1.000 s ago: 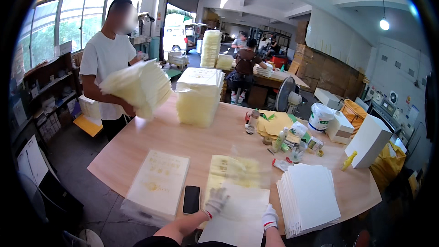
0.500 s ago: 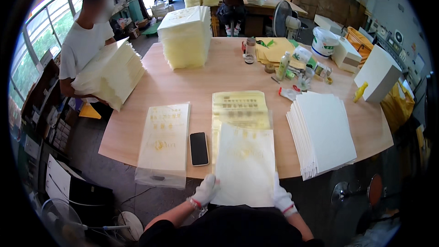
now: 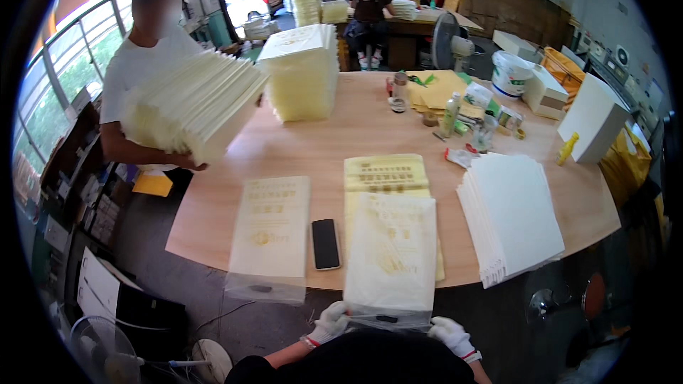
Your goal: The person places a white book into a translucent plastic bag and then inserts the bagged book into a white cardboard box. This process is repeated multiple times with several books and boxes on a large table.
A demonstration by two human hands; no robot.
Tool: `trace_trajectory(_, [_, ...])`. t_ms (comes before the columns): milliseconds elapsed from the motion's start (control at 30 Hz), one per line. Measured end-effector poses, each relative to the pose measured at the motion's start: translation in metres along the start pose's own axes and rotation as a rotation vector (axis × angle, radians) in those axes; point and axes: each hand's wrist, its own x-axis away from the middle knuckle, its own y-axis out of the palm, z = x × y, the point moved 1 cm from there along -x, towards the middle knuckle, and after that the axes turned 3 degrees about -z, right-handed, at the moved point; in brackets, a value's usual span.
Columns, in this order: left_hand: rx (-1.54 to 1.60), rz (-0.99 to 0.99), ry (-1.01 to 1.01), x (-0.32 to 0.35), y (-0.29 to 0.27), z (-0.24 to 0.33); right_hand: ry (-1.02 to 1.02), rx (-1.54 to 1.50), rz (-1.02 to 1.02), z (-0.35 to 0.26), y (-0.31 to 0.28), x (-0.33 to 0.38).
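Bag (image 3: 390,259) lies flat at the table's (image 3: 284,149) near edge, over a yellow sheet (image 3: 388,174), beside a phone (image 3: 326,243). Left hand (image 3: 331,322) and right hand (image 3: 449,331), both gloved, pinch its overhanging clear end. Looks light, limp and slippery; best held by both near corners.

Both gloved hands, left (image 3: 331,322) and right (image 3: 449,332), pinching.

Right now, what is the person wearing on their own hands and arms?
Both the left hand and the right hand wear white knitted work gloves with a thin red band at the cuff. Past the cuffs the forearms are uncovered; a dark garment covers the upper body. No watch or markings visible.
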Motion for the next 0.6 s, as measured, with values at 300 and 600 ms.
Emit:
trace_trajectory(300, [0.032,0.521,0.257,-0.026,-0.072,0.045,-0.381,-0.214,-0.039,-0.043,0.119,-0.109])
trace_trajectory(600, [1.002,1.030,-0.077,0.056,-0.212,-0.244,-0.118,0.299,-0.674,-0.081,0.296,-0.153])
